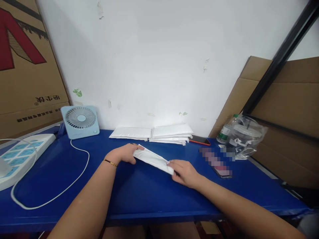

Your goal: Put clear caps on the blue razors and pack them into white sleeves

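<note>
Both of my hands hold one white padded envelope (pixel 154 160) just above the blue table (pixel 139 196). My left hand (pixel 126 153), with a ring and a thin gold bracelet, is closed on the envelope's upper left end. My right hand (pixel 183 173) grips its lower right end with curled fingers. The envelope lies tilted, sloping down to the right. Behind it, against the wall, rest two low stacks of the same white envelopes (pixel 154 133).
A small light-blue desk fan (pixel 80 121) stands at the back left, its white cable (pixel 62 191) looping over the table. A power strip (pixel 18 159) lies far left. A phone (pixel 200 140), a second phone (pixel 221 169), a water bottle (pixel 225 131) and a clear plastic bag (pixel 245 137) sit right. Cardboard boxes flank both sides.
</note>
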Available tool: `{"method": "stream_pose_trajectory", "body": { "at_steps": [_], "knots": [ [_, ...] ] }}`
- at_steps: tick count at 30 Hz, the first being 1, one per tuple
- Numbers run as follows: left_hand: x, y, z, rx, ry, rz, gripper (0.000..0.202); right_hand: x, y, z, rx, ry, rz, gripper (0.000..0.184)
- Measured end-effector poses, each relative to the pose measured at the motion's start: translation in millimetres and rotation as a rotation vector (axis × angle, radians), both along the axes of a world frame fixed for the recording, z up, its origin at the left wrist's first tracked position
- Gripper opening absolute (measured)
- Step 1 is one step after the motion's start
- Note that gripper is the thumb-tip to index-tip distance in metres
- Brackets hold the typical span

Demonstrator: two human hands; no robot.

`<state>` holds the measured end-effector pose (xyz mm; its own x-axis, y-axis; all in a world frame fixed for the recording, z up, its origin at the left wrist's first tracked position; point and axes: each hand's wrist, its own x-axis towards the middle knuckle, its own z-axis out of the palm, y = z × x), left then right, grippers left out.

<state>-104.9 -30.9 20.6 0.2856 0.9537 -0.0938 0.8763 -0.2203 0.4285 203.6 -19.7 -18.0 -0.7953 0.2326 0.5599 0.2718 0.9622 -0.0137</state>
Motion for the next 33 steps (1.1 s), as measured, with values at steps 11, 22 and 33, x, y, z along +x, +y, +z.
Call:
{"method": "stream_pose_trajectory", "body": {
  "at_steps": [11, 22, 33],
  "knots": [
    [-8.0, 7.2, 8.7, 0.275, -0.405, 0.326, 0.050, -24.4, 28.4, 49.4, -0.227, 0.430, -0.329, 0.019],
    [-17.7, 29.8, -25.9, 0.144, -0.789, 0.671, 0.066, 1.8, 178.1, 91.3, -0.510, 0.487, -0.999, 0.044],
    [-28.1, 42.8, -38.2, 0.021, -1.141, 0.869, 0.021, -125.1, 124.9, 52.4, 0.184, -0.318, -0.304, 0.047]
  ]
}}
